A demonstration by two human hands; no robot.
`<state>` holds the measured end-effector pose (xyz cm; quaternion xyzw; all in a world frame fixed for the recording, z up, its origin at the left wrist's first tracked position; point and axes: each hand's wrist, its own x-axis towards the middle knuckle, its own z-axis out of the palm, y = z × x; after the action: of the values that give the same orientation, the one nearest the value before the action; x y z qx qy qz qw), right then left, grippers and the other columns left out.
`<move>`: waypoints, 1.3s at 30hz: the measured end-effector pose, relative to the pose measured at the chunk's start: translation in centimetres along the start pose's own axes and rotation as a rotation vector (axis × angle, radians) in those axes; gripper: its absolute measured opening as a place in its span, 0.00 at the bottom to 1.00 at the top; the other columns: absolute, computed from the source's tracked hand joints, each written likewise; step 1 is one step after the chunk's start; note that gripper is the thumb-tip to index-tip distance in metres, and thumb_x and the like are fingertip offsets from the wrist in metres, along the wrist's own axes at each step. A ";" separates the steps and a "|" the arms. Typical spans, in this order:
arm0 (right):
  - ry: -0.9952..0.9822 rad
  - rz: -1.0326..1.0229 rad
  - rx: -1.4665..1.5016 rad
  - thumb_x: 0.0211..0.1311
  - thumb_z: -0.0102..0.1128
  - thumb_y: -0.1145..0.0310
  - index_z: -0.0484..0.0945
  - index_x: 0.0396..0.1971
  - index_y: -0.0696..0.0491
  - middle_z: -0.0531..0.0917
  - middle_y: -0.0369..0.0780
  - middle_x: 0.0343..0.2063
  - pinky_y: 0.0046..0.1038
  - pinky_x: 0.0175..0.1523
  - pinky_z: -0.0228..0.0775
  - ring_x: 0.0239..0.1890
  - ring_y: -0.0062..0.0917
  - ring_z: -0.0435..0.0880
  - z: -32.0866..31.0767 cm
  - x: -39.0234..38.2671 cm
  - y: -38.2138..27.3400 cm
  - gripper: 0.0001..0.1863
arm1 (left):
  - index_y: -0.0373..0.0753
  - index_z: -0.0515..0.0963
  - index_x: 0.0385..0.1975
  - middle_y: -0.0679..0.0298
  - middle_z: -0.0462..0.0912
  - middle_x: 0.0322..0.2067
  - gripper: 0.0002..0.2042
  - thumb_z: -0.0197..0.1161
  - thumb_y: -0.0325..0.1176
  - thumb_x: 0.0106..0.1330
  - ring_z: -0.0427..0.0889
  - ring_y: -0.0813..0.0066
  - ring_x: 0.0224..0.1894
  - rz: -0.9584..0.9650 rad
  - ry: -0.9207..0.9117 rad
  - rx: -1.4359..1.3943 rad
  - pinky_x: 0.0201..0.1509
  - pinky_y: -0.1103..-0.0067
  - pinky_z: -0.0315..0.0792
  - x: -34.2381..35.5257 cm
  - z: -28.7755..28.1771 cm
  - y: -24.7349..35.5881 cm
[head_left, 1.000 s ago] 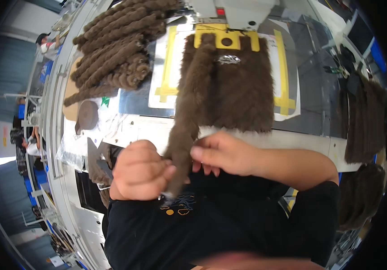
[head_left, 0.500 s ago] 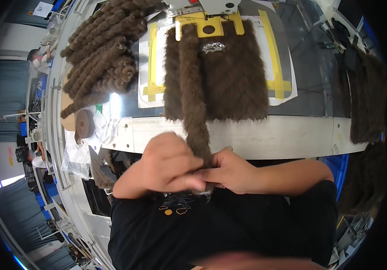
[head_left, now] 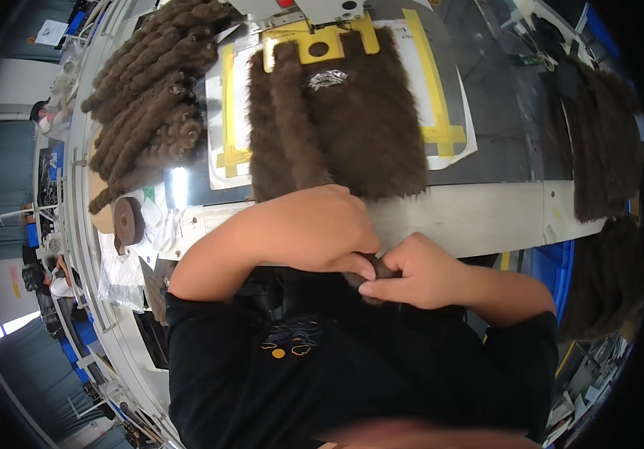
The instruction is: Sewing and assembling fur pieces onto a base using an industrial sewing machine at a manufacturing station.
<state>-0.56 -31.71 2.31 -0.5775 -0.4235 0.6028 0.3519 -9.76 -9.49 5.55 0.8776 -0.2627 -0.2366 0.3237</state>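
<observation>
A long brown fur strip [head_left: 297,127] hangs down over the left part of a wide brown fur panel [head_left: 374,127] and past the table's near edge. My left hand [head_left: 344,232] is closed around the strip below the panel, its back hiding that stretch. Beside it on the right, my right hand [head_left: 420,278] pinches the strip's lower end between thumb and fingers, in front of my body. A yellow plate [head_left: 286,55] under the machine head presses on the top of the panel. Just beneath it, a small crinkled silver patch [head_left: 328,79] lies on the fur.
Several twisted brown fur strips [head_left: 153,82] are heaped at the far left, with a brown tape roll [head_left: 128,221] and clear plastic [head_left: 121,273] nearer. White template sheets with yellow tape [head_left: 434,90] lie under the panel. More fur pieces [head_left: 606,150] drape over the right edge, near a blue bin [head_left: 554,273].
Both hands have moved right, with the strip's lower end. My left hand has turned, its forearm now crossing the table edge. The whole table view has shifted slightly left and up.
</observation>
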 end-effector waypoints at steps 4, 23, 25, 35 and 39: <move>0.227 -0.182 -0.409 0.62 0.67 0.55 0.80 0.16 0.58 0.78 0.47 0.14 0.41 0.27 0.69 0.18 0.46 0.78 -1.6 -0.7 0.1 0.23 | 0.41 0.83 0.36 0.63 0.80 0.31 0.13 0.69 0.45 0.65 0.79 0.57 0.39 0.055 0.168 -0.143 0.42 0.64 0.72 0.5 0.1 -1.4; 0.684 -0.650 -0.039 0.44 0.85 0.70 0.85 0.44 0.54 0.83 0.36 0.33 0.24 0.35 0.74 0.32 0.23 0.82 -2.5 0.4 -0.1 0.24 | 0.38 0.80 0.29 0.64 0.73 0.23 0.11 0.77 0.31 0.52 0.74 0.63 0.24 0.238 0.839 -0.136 0.26 0.70 0.66 1.3 0.7 -1.6; 0.658 -0.687 0.033 0.45 0.84 0.71 0.86 0.46 0.54 0.83 0.36 0.34 0.24 0.35 0.74 0.34 0.23 0.82 -2.3 0.6 0.1 0.24 | 0.38 0.79 0.29 0.64 0.73 0.23 0.11 0.76 0.28 0.52 0.74 0.63 0.24 0.261 0.881 -0.157 0.26 0.71 0.66 1.6 1.3 -2.0; 0.840 -0.881 -0.149 0.48 0.81 0.77 0.87 0.43 0.59 0.85 0.42 0.35 0.25 0.34 0.76 0.31 0.26 0.84 -2.2 1.9 -1.4 0.20 | 0.40 0.74 0.34 0.63 0.76 0.27 0.15 0.75 0.24 0.52 0.76 0.62 0.27 0.184 0.808 -0.354 0.30 0.73 0.69 1.9 1.5 -2.5; 0.866 -0.793 -0.159 0.51 0.79 0.78 0.86 0.41 0.59 0.85 0.41 0.32 0.25 0.32 0.75 0.29 0.26 0.84 -2.5 1.4 -2.1 0.16 | 0.39 0.75 0.36 0.63 0.77 0.26 0.14 0.75 0.26 0.56 0.77 0.63 0.28 0.078 0.794 -0.402 0.31 0.74 0.70 2.2 0.9 -1.6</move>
<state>1.66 -29.36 3.75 -0.5931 -0.4688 0.1010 0.6468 -8.16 -10.20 3.24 0.8094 -0.0998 0.0844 0.5725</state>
